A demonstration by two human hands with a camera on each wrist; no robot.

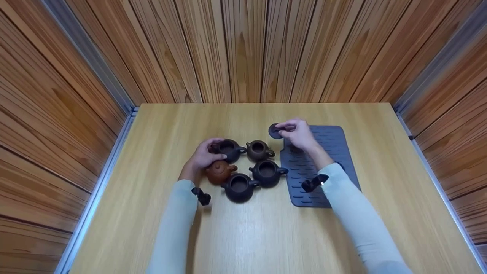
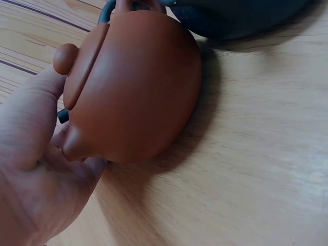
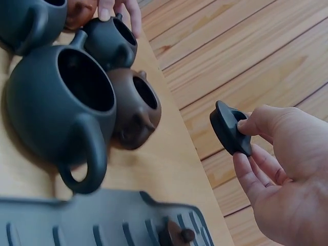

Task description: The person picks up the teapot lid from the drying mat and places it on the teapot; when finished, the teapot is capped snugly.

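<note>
In the head view my right hand [image 1: 299, 135] pinches a dark, disc-shaped teapot lid [image 1: 272, 131] by its knob, raised near the mat's back left corner. The right wrist view shows the lid [image 3: 224, 132] tilted between thumb and fingers. My left hand [image 1: 204, 155] grips a lidless black teapot [image 1: 233, 157] at the back left, thumb and fingers on either side. Close to that hand is a reddish-brown teapot [image 2: 141, 87] with its lid on. Beside these stand a lidless small brown teapot [image 1: 256, 155] and two more lidless black teapots, one right [image 1: 267, 182] and one in front [image 1: 239, 196].
A dark grey ridged mat [image 1: 315, 198] lies right of the teapots, partly under my right forearm. On it sits a brown lid [image 3: 177, 234] with a knob. Wood-panelled walls [image 1: 243, 49] enclose the light wooden table [image 1: 152, 228] at the back and sides.
</note>
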